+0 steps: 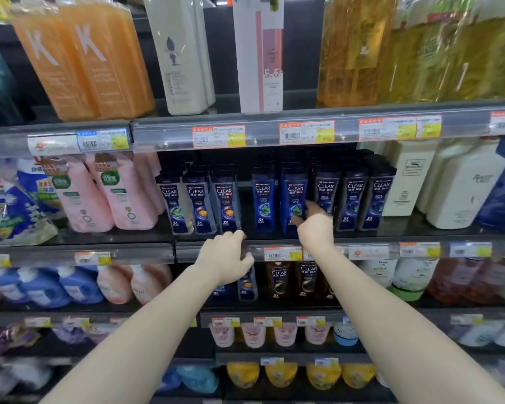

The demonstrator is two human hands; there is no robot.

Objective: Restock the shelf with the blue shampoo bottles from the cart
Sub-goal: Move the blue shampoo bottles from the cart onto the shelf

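Several blue CLEAR shampoo bottles stand in a row on the middle shelf (pixel 362 235). My right hand (pixel 314 225) grips the lower part of one blue bottle (pixel 294 196), which stands upright on the shelf next to another blue bottle (pixel 263 199). A narrow gap lies left of that pair, before the bottle (pixel 225 202) with an orange picture. My left hand (pixel 226 255) rests with curled fingers on the shelf's front rail, holding nothing that shows. The cart is out of view.
Pink refill pouches (pixel 105 193) stand left of the blue row and white bottles (pixel 464 185) stand right. Orange and yellow bottles fill the upper shelf (pixel 274 132). Dark CLEAR bottles (pixel 279 279) and other products fill the shelves below.
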